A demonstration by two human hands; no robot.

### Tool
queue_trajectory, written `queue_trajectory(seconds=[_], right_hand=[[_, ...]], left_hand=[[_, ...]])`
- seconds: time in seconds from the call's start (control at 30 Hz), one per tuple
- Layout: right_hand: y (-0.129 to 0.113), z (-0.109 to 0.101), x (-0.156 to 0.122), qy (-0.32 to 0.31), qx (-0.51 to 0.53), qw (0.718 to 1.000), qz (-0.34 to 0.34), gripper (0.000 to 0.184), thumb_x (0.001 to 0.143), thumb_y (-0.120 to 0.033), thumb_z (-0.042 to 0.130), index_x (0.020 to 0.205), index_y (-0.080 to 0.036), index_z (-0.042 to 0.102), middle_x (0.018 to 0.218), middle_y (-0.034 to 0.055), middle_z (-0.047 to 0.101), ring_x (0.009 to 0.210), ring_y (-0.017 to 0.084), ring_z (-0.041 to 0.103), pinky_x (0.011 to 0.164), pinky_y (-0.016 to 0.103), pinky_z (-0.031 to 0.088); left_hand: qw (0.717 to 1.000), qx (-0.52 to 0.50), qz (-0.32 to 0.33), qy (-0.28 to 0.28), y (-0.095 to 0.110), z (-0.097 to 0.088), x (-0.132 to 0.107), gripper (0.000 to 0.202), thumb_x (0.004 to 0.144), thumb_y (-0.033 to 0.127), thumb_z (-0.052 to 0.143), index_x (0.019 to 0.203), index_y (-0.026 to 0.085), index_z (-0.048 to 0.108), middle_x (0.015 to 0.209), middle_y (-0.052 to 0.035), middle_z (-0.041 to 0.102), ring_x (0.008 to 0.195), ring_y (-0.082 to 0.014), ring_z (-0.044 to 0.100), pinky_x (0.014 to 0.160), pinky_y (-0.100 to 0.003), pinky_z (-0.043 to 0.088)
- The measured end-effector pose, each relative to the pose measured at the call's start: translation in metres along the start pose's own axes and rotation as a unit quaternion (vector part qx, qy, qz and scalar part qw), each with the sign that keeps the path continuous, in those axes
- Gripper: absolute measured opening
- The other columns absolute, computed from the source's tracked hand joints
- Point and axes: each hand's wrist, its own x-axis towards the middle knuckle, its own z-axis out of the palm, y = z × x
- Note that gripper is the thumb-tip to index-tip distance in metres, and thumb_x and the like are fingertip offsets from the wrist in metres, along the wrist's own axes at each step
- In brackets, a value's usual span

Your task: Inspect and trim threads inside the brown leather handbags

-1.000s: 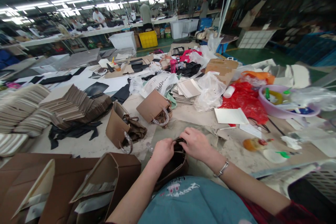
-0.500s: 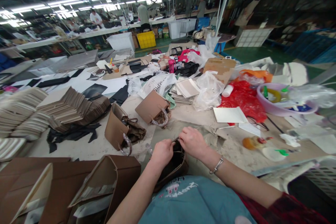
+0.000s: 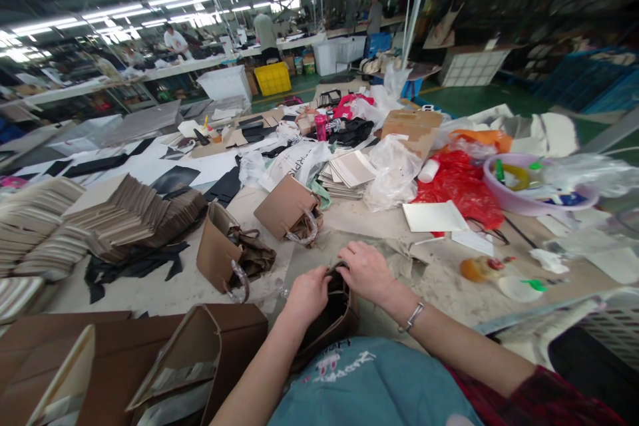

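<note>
A dark brown paper bag (image 3: pixel 330 319) rests against my lap at the table's near edge, its mouth facing away from me. My left hand (image 3: pixel 307 294) is closed on the left rim of the bag's mouth. My right hand (image 3: pixel 366 271), with a metal bracelet on the wrist, is closed on the right rim, fingers curled over the top. Two finished brown bags with clear handles lie just beyond my hands: one bag (image 3: pixel 219 254) to the left and another bag (image 3: pixel 287 206) farther back.
Stacks of folded brown bags (image 3: pixel 124 216) fill the left. Open brown boxes (image 3: pixel 210 353) sit at the near left. Red plastic (image 3: pixel 462 186), a pink basin (image 3: pixel 529 203), white cards (image 3: pixel 432 216) and an orange bottle (image 3: pixel 476 269) lie to the right. People work at far benches.
Both hands have stayed on the bag's mouth, pulling it slightly more open. The view has shifted a little to the right and up.
</note>
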Motion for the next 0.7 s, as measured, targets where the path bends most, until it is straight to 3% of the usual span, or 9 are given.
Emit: queue_trajectory(seconds=[0.07,0.13,0.27,0.4,0.53,0.7], right_hand=[[0.001,0.000,0.000,-0.005,-0.002,1.000,0.000,0.011,0.081,-0.029,0.061,0.085,-0.019,0.058,0.089,0.0055,0.056,0.089,0.021,0.048,0.075,0.031,0.035],[0.002,0.001,0.000,-0.008,-0.004,1.000,0.000,0.011,0.082,-0.030,0.060,0.083,-0.019,0.059,0.088,0.0058,0.056,0.089,0.021,0.048,0.074,0.031,0.035],[0.001,0.001,0.000,-0.009,0.003,1.000,-0.007,0.011,0.083,-0.030,0.058,0.083,-0.019,0.059,0.087,0.0060,0.057,0.088,0.022,0.049,0.073,0.032,0.035],[0.001,-0.003,-0.002,-0.010,0.020,1.000,0.004,0.021,0.081,-0.035,0.060,0.097,-0.021,0.059,0.093,0.0061,0.058,0.091,0.023,0.049,0.075,0.033,0.035],[0.001,-0.008,-0.004,-0.015,0.032,0.999,0.017,0.035,0.079,-0.037,0.062,0.109,-0.021,0.055,0.098,0.0071,0.058,0.095,0.025,0.049,0.077,0.035,0.035],[-0.002,-0.009,-0.005,-0.023,0.030,0.999,0.009,0.031,0.079,-0.030,0.058,0.108,-0.020,0.055,0.098,0.0077,0.059,0.095,0.025,0.049,0.078,0.035,0.034]], left_hand=[[0.999,-0.045,0.010,-0.001,-0.002,-0.003,0.001,0.031,0.084,0.022,0.052,0.115,0.020,0.055,0.092,-0.0037,0.069,0.085,-0.0178,0.064,0.076,-0.026,0.045],[0.997,-0.067,0.026,-0.012,-0.003,-0.005,0.002,0.039,0.079,0.023,0.060,0.118,0.022,0.055,0.099,-0.0030,0.068,0.090,-0.0183,0.063,0.080,-0.026,0.045],[0.999,-0.025,0.038,-0.022,0.002,-0.006,0.009,0.022,0.082,0.025,0.055,0.103,0.023,0.063,0.097,-0.0027,0.069,0.089,-0.0193,0.063,0.077,-0.026,0.045],[0.999,0.027,0.025,-0.008,0.006,0.001,0.017,0.017,0.087,0.021,0.047,0.087,0.020,0.064,0.087,-0.0032,0.069,0.082,-0.0186,0.064,0.072,-0.026,0.045],[0.999,0.029,0.022,-0.010,0.005,0.005,0.020,0.019,0.089,0.020,0.046,0.088,0.020,0.065,0.088,-0.0035,0.069,0.083,-0.0167,0.063,0.073,-0.024,0.044],[0.999,0.034,0.013,-0.011,0.005,0.006,0.019,0.022,0.090,0.024,0.045,0.087,0.019,0.065,0.087,-0.0048,0.068,0.081,-0.0167,0.063,0.072,-0.024,0.043]])
